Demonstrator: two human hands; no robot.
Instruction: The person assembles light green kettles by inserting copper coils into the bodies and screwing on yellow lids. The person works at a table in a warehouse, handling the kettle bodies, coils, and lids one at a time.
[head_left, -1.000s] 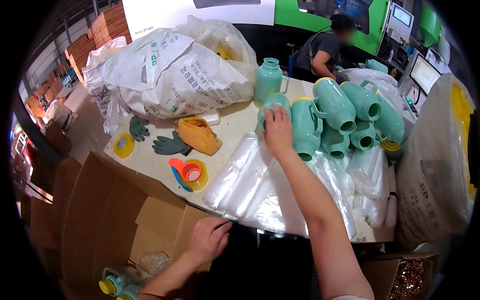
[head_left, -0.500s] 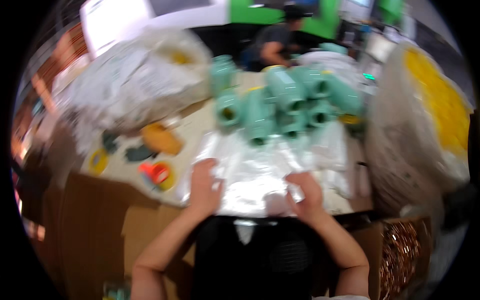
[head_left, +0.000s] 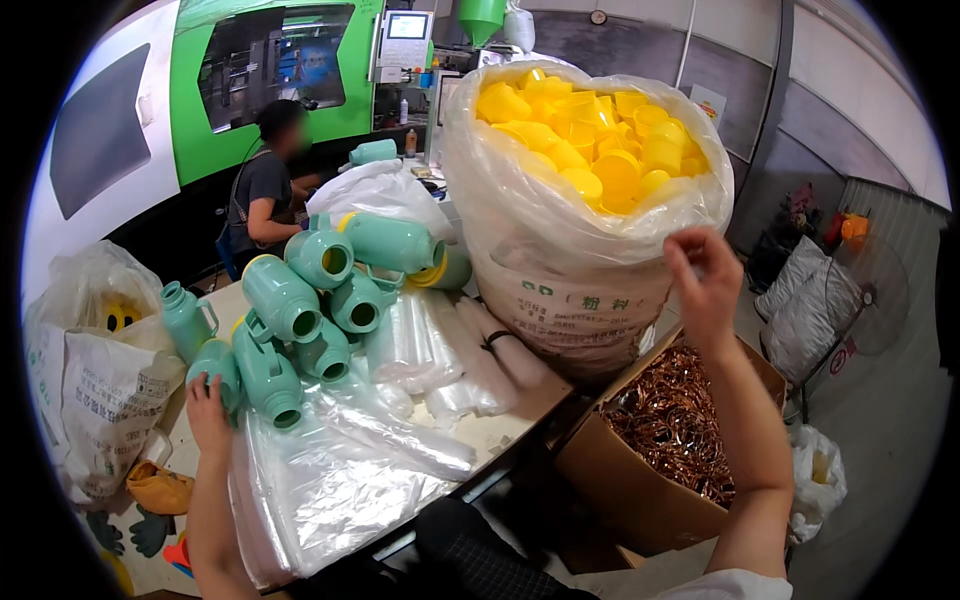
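My left hand (head_left: 207, 415) touches the near end of a green plastic jug body (head_left: 215, 368), its fingers apart. That jug lies on its side at the left of a pile of similar green jug bodies (head_left: 275, 300) with handles and yellow rims. My right hand (head_left: 705, 285) is raised in front of a big white plastic sack (head_left: 560, 290), fingers loosely bent and nothing visible in them. Yellow plastic cups or caps (head_left: 610, 140) fill the sack's open top. Clear plastic bags (head_left: 350, 490) lie flat on the table before the pile.
A cardboard box (head_left: 640, 510) of shiny copper-coloured strips (head_left: 675, 420) stands below my right forearm. Another white sack (head_left: 110, 390), an orange-brown pouch (head_left: 160, 488) and dark gloves (head_left: 150, 532) are at left. A person (head_left: 265, 190) sits beyond the table, beside a green machine. A fan (head_left: 868, 295) stands right.
The view has swung to the right. My hands have left the clear bags: the left has moved to a green jug, the right has risen beside the sack of yellow pieces.
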